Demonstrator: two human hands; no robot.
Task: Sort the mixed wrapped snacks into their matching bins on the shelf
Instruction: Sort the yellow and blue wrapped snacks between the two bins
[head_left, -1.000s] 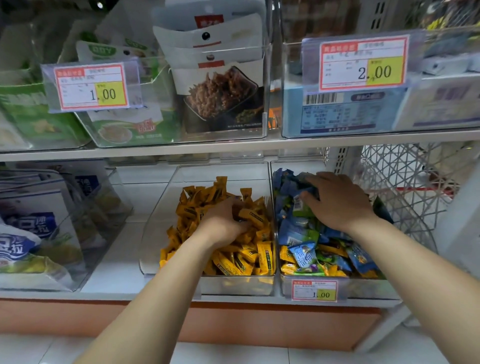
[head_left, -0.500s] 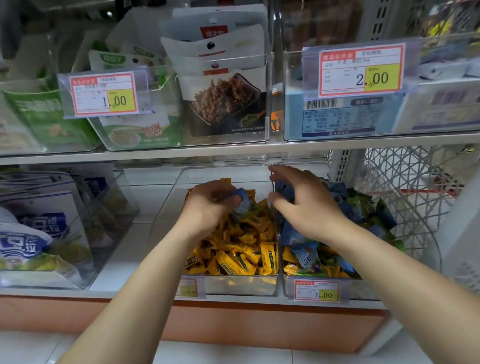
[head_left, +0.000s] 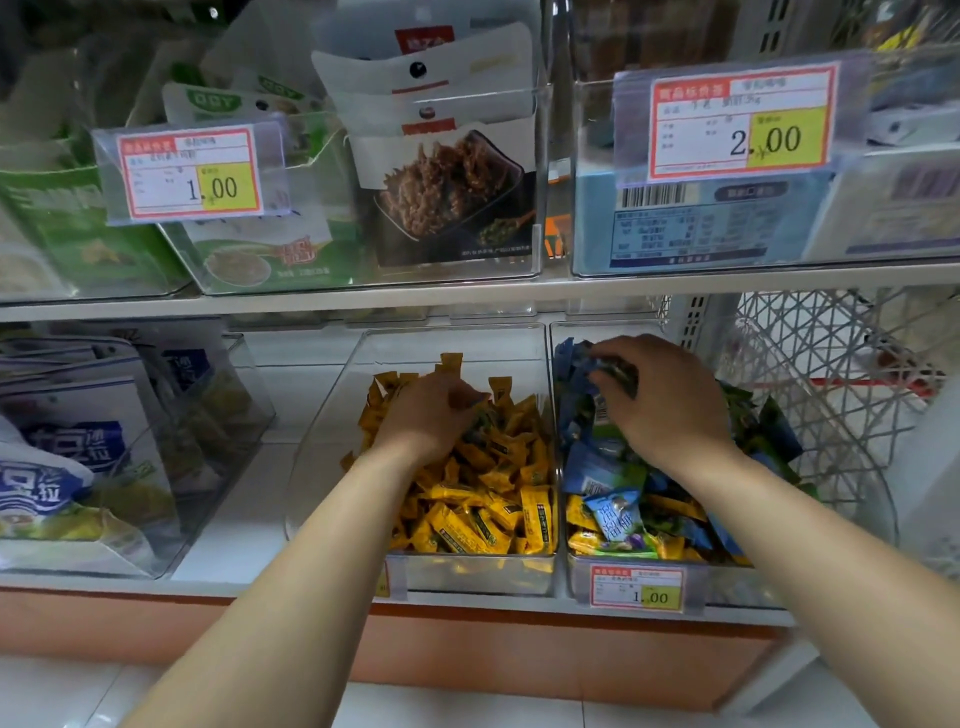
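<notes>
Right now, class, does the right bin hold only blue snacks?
No, yellow snacks lie among the blue snacks at the right bin's front.

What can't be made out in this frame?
Head view:
- Left hand: whether it holds anything; its back hides the fingers among the yellow snacks.
- Right hand: whether it grips a blue snack; its fingertips sink into the pile.
- Yellow bin's price tag: mostly covered by the left forearm.

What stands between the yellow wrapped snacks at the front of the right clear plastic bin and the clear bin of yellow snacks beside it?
Only the two bins' adjoining clear walls; both tops are open. A pale blue packet lies partly over the stray yellow wrapped snacks, and the left hand rests in the yellow-snack bin.
</notes>
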